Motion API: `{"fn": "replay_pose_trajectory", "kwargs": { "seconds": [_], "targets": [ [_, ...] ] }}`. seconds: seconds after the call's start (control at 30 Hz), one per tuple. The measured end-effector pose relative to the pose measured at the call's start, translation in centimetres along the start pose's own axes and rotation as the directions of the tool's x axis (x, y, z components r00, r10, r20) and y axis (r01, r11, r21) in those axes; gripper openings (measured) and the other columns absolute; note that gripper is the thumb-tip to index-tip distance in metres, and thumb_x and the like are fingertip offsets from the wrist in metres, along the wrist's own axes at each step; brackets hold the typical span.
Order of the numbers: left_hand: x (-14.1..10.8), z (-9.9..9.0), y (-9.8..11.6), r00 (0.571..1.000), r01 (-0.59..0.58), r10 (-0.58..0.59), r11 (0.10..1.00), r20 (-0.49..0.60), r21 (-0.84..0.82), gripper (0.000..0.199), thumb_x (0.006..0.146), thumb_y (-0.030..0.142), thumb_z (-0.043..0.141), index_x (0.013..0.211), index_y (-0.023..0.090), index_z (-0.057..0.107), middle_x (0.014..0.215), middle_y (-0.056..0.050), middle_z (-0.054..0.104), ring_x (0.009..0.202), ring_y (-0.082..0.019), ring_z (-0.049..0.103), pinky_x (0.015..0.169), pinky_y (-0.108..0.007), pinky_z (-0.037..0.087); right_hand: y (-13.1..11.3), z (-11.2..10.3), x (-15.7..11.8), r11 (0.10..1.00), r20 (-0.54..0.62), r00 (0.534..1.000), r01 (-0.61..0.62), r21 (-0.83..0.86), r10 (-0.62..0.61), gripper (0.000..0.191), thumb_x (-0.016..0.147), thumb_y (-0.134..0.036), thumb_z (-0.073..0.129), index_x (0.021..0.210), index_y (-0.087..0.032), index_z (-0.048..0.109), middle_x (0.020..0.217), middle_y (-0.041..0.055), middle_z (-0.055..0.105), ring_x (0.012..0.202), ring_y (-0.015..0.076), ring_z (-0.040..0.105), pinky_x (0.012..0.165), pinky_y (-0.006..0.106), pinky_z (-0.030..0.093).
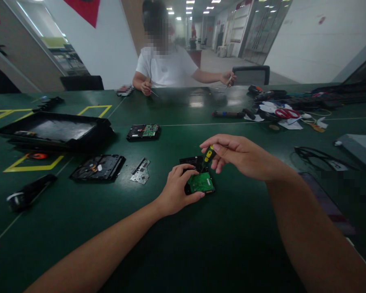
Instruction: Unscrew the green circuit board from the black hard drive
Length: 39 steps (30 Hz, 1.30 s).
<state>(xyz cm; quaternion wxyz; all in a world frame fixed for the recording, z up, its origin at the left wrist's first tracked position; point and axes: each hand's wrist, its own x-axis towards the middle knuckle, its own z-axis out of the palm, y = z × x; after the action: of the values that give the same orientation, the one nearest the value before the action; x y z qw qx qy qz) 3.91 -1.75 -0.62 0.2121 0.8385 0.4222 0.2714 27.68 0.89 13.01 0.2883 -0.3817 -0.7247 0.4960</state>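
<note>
While left hand (177, 189) clamps green-black rectangular hard drive (202, 182), presumably for steadiness, right hand (238, 156) grips yellow-black screwdriver (209, 154) alongside.

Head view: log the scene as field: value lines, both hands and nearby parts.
left hand: the hand steadies a hard drive, green board up
right hand: the hand grips a yellow-and-black screwdriver
screwdriver tip: points down at the drive; contact unclear
surface: dark green table
left of hard drive: loose circuit board, then a second drive
far left: black tray
far side: person in white shirt
</note>
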Motion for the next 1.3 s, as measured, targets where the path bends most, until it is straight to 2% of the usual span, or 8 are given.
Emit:
{"fn": "replay_pose_trajectory", "kwargs": {
  "seconds": [0.17, 0.33, 0.5, 0.63, 0.83, 0.93, 1.07, 1.3],
  "targets": [
    [0.01, -0.04, 0.05, 1.000, 0.003, -0.003, 1.000, 0.004, -0.001, 0.060, 0.083, 0.045, 0.083, 0.136, 0.031, 0.060, 0.145, -0.010, 0.054, 0.138, -0.036, 0.047, 0.114, -0.058, 0.042, -0.10, 0.01, -0.07, 0.991, -0.083, 0.996, 0.029, -0.127, -0.040, 0.027, 0.099, -0.041, 0.065, 0.110, -0.018, 0.073, 0.079, 0.0006, 0.068, 0.064, 0.0122, 0.060, 0.055, 0.025, 0.047],
    [0.05, -0.03, 0.02, 1.000, -0.003, 0.003, 1.000, 0.005, -0.005, 0.060, 0.083, 0.046, 0.083, 0.136, 0.031, 0.061, 0.145, -0.010, 0.054, 0.138, -0.036, 0.047, 0.114, -0.058, 0.042, 0.12, 0.06, -0.04, 0.982, -0.174, 0.984, -0.001, -0.191, -0.032, 0.024, 0.094, -0.041, 0.071, 0.100, -0.018, 0.072, 0.077, 0.0013, 0.069, 0.066, 0.0140, 0.061, 0.059, 0.027, 0.047],
    [0.06, 0.11, -0.15, 1.000, 0.001, -0.001, 1.000, 0.003, -0.003, 0.061, 0.082, 0.047, 0.084, 0.136, 0.030, 0.061, 0.146, -0.010, 0.054, 0.138, -0.036, 0.047, 0.114, -0.057, 0.041, -0.12, 0.47, 0.06, 0.987, -0.148, 0.987, 0.039, -0.154, -0.062, 0.022, 0.096, -0.040, 0.068, 0.101, -0.019, 0.072, 0.081, 0.0009, 0.068, 0.063, 0.0117, 0.057, 0.058, 0.026, 0.046],
    [0.03, 0.18, -0.24, 1.000, 0.001, -0.001, 1.000, 0.000, -0.001, 0.062, 0.082, 0.047, 0.083, 0.136, 0.030, 0.061, 0.145, -0.010, 0.054, 0.137, -0.036, 0.047, 0.114, -0.057, 0.041, -0.14, 0.77, 0.18, 0.994, -0.092, 0.995, 0.035, -0.107, -0.045, 0.028, 0.102, -0.043, 0.059, 0.103, -0.018, 0.072, 0.079, 0.0010, 0.065, 0.061, 0.0110, 0.057, 0.053, 0.024, 0.044],
    [0.01, 0.14, -0.18, 1.000, -0.006, 0.006, 1.000, -0.001, -0.004, 0.060, 0.082, 0.046, 0.083, 0.136, 0.030, 0.061, 0.145, -0.010, 0.054, 0.137, -0.036, 0.047, 0.114, -0.057, 0.042, 0.19, 0.59, 0.22, 0.999, -0.051, 0.998, 0.031, -0.024, -0.033, 0.029, 0.104, -0.036, 0.054, 0.124, -0.019, 0.067, 0.077, 0.0003, 0.066, 0.064, 0.0136, 0.063, 0.059, 0.027, 0.053],
    [0.02, 0.10, -0.10, 1.000, -0.003, 0.003, 1.000, -0.006, -0.002, 0.060, 0.082, 0.046, 0.083, 0.136, 0.030, 0.061, 0.145, -0.010, 0.054, 0.137, -0.036, 0.047, 0.114, -0.057, 0.042, 0.15, 0.42, 0.16, 0.995, -0.077, 0.995, 0.058, -0.084, -0.064, 0.026, 0.102, -0.037, 0.060, 0.115, -0.018, 0.071, 0.081, 0.0012, 0.067, 0.066, 0.0128, 0.061, 0.060, 0.026, 0.051],
    [0.03, -0.02, 0.05, 1.000, -0.004, 0.004, 1.000, 0.002, -0.002, 0.060, 0.083, 0.046, 0.083, 0.136, 0.030, 0.061, 0.146, -0.010, 0.054, 0.137, -0.036, 0.047, 0.114, -0.056, 0.042, 0.42, 0.37, 0.17, 0.988, -0.185, 0.980, 0.046, -0.148, -0.074, 0.023, 0.094, -0.041, 0.071, 0.100, -0.018, 0.073, 0.083, 0.0029, 0.071, 0.070, 0.0143, 0.063, 0.063, 0.027, 0.050],
    [0.03, 0.07, -0.10, 1.000, 0.000, 0.000, 1.000, 0.006, -0.002, 0.061, 0.083, 0.047, 0.083, 0.137, 0.031, 0.061, 0.146, -0.010, 0.054, 0.138, -0.036, 0.047, 0.114, -0.058, 0.042, 0.37, 0.78, 0.34, 0.994, -0.203, 0.977, 0.038, -0.106, -0.059, 0.019, 0.094, -0.036, 0.071, 0.100, -0.019, 0.072, 0.082, 0.0015, 0.071, 0.062, 0.0117, 0.061, 0.056, 0.026, 0.049]
  ]
}}
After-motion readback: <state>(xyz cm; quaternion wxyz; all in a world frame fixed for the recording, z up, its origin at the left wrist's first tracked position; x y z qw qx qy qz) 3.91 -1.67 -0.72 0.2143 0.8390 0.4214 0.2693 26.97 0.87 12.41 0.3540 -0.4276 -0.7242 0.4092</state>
